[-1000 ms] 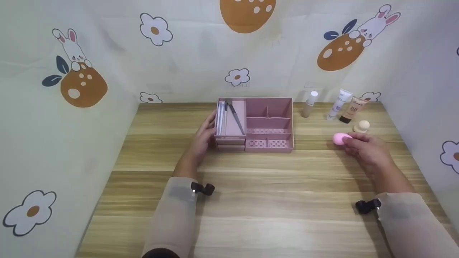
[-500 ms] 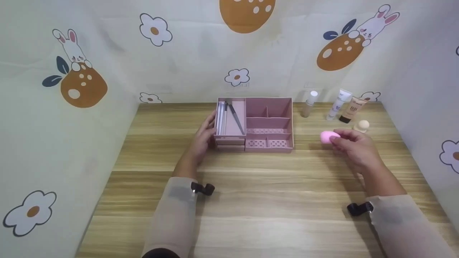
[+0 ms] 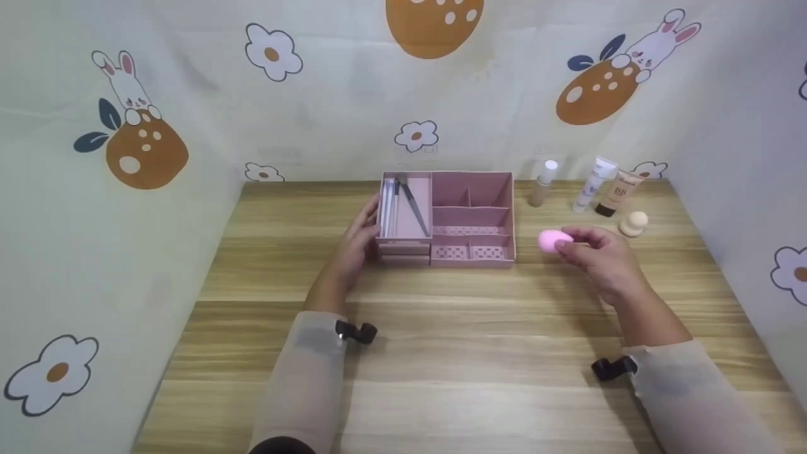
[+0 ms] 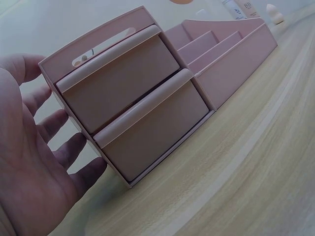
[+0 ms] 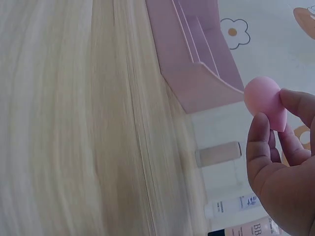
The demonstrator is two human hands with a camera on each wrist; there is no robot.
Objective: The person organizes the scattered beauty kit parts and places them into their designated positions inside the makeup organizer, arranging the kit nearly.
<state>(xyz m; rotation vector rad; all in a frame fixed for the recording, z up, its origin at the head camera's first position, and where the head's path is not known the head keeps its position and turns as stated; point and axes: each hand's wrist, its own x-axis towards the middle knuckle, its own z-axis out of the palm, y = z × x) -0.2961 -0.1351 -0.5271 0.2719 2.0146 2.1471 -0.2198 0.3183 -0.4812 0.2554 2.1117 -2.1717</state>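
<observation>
A pink cosmetics organizer (image 3: 488, 184) stands on the wooden table, with open compartments on its right and two drawers (image 4: 147, 130) on its left. Several slim pen-like sticks (image 3: 413, 205) lie in its top left tray. My left hand (image 3: 354, 249) rests along the organizer's left side, fingers extended against the wall and thumb near the top corner. My right hand (image 3: 605, 261) pinches a pink egg-shaped makeup sponge (image 3: 552, 241) between thumb and fingertips. The sponge is held above the table, just right of the organizer, its rounded end pointing left.
Right of the organizer stand a white-capped bottle (image 3: 542, 186), a white tube (image 3: 594, 184) and a beige BB cream tube (image 3: 620, 193). A cream-coloured sponge (image 3: 634, 224) sits in front of them. Patterned cloth walls (image 3: 340, 107) enclose the table's back and sides.
My right hand has carried the pink makeup sponge leftward, away from the cream-coloured sponge and closer to the organizer. My left hand has stayed at the organizer's side.
</observation>
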